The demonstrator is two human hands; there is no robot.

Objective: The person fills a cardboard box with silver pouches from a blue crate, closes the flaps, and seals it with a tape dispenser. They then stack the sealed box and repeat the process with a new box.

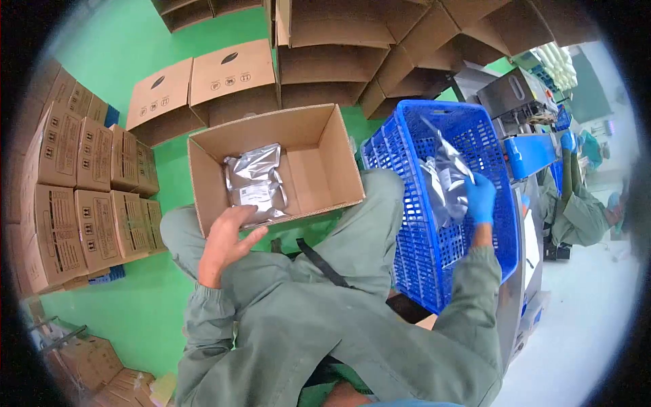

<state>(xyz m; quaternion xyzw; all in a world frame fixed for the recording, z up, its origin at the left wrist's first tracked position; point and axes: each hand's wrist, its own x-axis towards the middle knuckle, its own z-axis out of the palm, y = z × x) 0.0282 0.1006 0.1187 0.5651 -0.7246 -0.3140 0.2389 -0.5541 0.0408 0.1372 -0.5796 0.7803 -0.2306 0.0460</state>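
An open cardboard box (pixel 332 166) stands in front of me, with silver foil pouches (pixel 256 178) lying at its left side. One pouch shows a printed white label. My left hand (pixel 229 241), bare, reaches over the near rim of the box, fingers apart and overlapping the nearest pouch's edge. To the right is a blue perforated plastic basket (pixel 415 261). Inside it my right hand (pixel 481 198), in a blue glove, grips the side of a silver foil pouch (pixel 450 178). More foil pouches (pixel 432 186) rest beside that one; the fingertips are partly hidden.
Printed cartons (pixel 95 152) are stacked at the left. Open empty cartons (pixel 230 71) line the far side on the green floor (pixel 146 312). A metal machine (pixel 512 98) stands beyond the basket. Another person (pixel 576 203) sits at far right.
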